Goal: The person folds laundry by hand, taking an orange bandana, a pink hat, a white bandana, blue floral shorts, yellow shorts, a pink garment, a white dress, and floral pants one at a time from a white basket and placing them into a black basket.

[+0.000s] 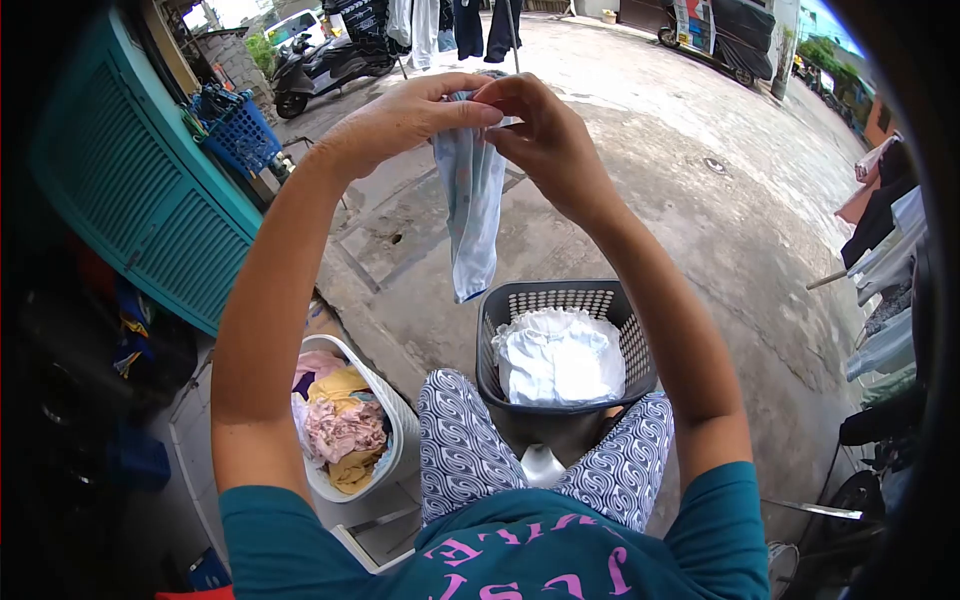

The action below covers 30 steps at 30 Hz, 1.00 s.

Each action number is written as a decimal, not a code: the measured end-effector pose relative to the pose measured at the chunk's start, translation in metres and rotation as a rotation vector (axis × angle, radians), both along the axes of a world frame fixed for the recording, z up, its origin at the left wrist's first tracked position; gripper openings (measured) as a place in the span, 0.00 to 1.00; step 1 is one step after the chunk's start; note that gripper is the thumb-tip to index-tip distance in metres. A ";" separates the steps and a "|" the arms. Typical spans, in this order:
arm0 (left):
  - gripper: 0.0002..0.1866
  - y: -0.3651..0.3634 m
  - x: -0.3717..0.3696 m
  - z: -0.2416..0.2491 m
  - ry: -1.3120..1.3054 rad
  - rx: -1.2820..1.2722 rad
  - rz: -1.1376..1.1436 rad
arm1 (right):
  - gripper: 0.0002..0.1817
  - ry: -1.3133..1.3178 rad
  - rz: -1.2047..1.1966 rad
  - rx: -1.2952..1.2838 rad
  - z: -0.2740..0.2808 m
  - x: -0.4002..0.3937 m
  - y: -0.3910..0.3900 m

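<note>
Both my hands are raised in front of me, close together, pinching the top of a light blue garment (470,215) that hangs down in a narrow length with a darker blue edge at the bottom. My left hand (435,115) grips its upper edge between thumb and fingers. Right beside it, my right hand (545,135) has bent fingers closed on the same edge. What kind of garment it is, I cannot make out. Below it, a dark grey basket (487,345) holds folded white clothes (560,355). By my left leg stands a white basket (392,400) full of crumpled pink and yellow clothes (345,425).
A teal louvred door (150,190) is at the left, near a blue basket (240,135). Clothes (885,240) hang along the right side, and more hang at the top. A scooter (325,65) is parked on the concrete ground (740,270) at the back left.
</note>
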<state>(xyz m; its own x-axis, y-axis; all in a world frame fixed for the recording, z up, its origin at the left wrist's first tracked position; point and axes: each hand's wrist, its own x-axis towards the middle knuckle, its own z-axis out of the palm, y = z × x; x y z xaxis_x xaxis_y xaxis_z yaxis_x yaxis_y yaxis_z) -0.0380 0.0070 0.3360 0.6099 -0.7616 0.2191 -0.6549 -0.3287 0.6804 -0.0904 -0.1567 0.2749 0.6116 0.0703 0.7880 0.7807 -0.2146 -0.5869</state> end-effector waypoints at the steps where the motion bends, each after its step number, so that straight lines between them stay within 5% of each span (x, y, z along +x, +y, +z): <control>1: 0.24 -0.003 -0.004 0.004 -0.018 0.029 0.000 | 0.17 -0.076 -0.112 -0.085 0.002 0.003 -0.005; 2: 0.24 -0.006 -0.008 0.005 -0.035 0.059 0.000 | 0.18 -0.151 -0.223 -0.171 0.004 0.006 -0.011; 3: 0.29 -0.010 -0.009 0.003 -0.087 -0.018 -0.032 | 0.22 -0.432 -0.600 -0.421 0.007 0.005 -0.015; 7: 0.30 -0.017 -0.008 -0.002 -0.372 -0.064 0.024 | 0.31 -0.503 -0.496 -0.440 0.015 0.019 -0.029; 9: 0.30 -0.019 -0.013 -0.010 -0.382 -0.164 0.057 | 0.34 0.231 -0.090 -0.382 0.026 0.017 -0.037; 12: 0.31 -0.016 -0.008 -0.036 -0.396 -0.390 0.075 | 0.29 0.249 -0.204 -0.604 0.045 0.009 -0.039; 14: 0.30 -0.009 -0.013 -0.068 0.015 -0.843 0.052 | 0.26 0.174 -0.188 -0.677 0.055 0.002 -0.037; 21: 0.24 -0.008 -0.052 -0.160 0.473 -0.708 -0.208 | 0.19 0.432 0.197 -0.623 0.093 -0.026 -0.036; 24: 0.22 -0.022 -0.058 -0.188 0.305 -0.546 -0.149 | 0.19 0.437 0.195 -0.658 0.094 -0.028 -0.044; 28: 0.21 -0.031 -0.076 -0.204 0.356 -0.737 -0.138 | 0.18 0.340 0.157 -0.616 0.091 -0.028 -0.062; 30: 0.22 -0.032 -0.079 -0.220 0.288 -0.602 -0.107 | 0.17 0.393 0.383 -0.440 0.088 -0.024 -0.074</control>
<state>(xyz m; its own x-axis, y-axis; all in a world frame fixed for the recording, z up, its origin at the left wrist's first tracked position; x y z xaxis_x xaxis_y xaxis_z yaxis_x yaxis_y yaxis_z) -0.1171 -0.0255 0.1163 0.6352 -0.6172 0.4643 -0.4278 0.2193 0.8769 -0.1143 -0.2309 0.3630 0.7138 0.5992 0.3627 0.5969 -0.2494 -0.7626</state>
